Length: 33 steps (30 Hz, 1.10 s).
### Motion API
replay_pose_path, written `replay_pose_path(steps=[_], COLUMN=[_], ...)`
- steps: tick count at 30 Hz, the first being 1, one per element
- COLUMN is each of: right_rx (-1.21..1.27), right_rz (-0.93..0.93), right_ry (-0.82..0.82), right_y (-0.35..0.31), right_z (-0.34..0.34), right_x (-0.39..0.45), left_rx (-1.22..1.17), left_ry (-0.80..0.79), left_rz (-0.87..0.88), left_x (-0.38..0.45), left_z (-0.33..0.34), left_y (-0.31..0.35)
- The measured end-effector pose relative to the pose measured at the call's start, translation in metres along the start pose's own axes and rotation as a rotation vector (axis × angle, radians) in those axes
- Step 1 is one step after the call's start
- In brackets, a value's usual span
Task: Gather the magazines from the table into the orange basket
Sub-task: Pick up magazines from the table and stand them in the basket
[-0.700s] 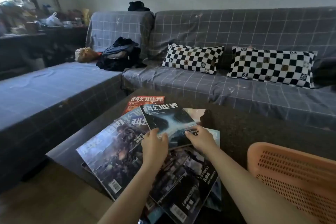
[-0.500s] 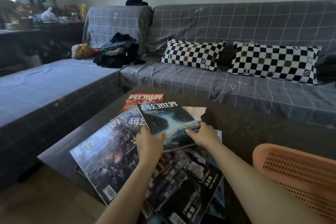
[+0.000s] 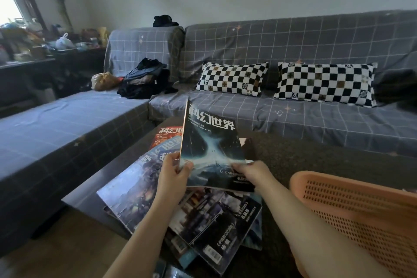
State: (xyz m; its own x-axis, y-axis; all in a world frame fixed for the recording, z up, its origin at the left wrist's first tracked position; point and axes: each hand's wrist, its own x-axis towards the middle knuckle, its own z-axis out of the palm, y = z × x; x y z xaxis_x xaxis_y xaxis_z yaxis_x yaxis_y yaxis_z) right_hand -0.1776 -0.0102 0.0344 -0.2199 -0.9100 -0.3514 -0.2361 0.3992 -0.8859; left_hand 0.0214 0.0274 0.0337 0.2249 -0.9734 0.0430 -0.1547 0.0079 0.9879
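A dark blue magazine (image 3: 211, 142) with a white starburst cover is lifted off the pile, its far edge tilted up. My left hand (image 3: 173, 174) grips its lower left corner and my right hand (image 3: 253, 172) grips its lower right edge. Below it several more magazines (image 3: 140, 189) lie fanned across the dark table (image 3: 304, 158); a red-covered one (image 3: 167, 134) shows at the far side. The orange perforated basket (image 3: 361, 205) stands at the right, next to my right forearm.
A grey checked sofa (image 3: 293, 117) wraps around the table's far and left sides, with two black-and-white checkered pillows (image 3: 232, 79) and a pile of dark clothes (image 3: 146, 79). A cluttered sideboard (image 3: 29, 52) is at far left. Wooden floor (image 3: 56, 253) shows at lower left.
Both hands have lifted the top blue magazine off the pile and tipped its far edge upward. The view has also shifted lower and closer.
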Motion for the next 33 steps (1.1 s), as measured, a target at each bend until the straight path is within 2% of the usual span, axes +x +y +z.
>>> replay_pose_path(steps=[3,10,14,18,21,25,29,33], right_rx=[0.139,0.238,0.253,0.288,0.276,0.210,0.234,0.140], right_rz=[-0.104,-0.262,-0.278,-0.257,-0.237,-0.205,-0.131,-0.105], right_ry=[0.056,0.234,0.272,0.244,0.254,0.281,0.260,0.315], right_y=[-0.007,0.003,0.014,0.035,0.058,0.086,0.111,0.132], right_z=[-0.024,-0.106,-0.157,-0.210,-0.242,-0.272,-0.282,-0.276], right_x=[-0.032,-0.091,-0.110,-0.122,-0.126,-0.129,-0.130,-0.124], left_rx=[-0.057,-0.136,-0.243,-0.325,-0.287,-0.120,0.050,0.216], left_ry=[-0.037,-0.099,-0.174,-0.337,-0.485,-0.634,-0.591,-0.596], left_rz=[0.068,0.173,0.164,0.093,0.043,-0.030,-0.050,-0.120], left_x=[-0.022,-0.075,-0.094,-0.109,-0.115,-0.114,-0.112,-0.114], left_z=[0.000,0.046,0.085,0.130,0.163,0.201,0.229,0.244], left_y=[0.019,0.054,0.070,0.079,0.078,0.070,0.052,0.032])
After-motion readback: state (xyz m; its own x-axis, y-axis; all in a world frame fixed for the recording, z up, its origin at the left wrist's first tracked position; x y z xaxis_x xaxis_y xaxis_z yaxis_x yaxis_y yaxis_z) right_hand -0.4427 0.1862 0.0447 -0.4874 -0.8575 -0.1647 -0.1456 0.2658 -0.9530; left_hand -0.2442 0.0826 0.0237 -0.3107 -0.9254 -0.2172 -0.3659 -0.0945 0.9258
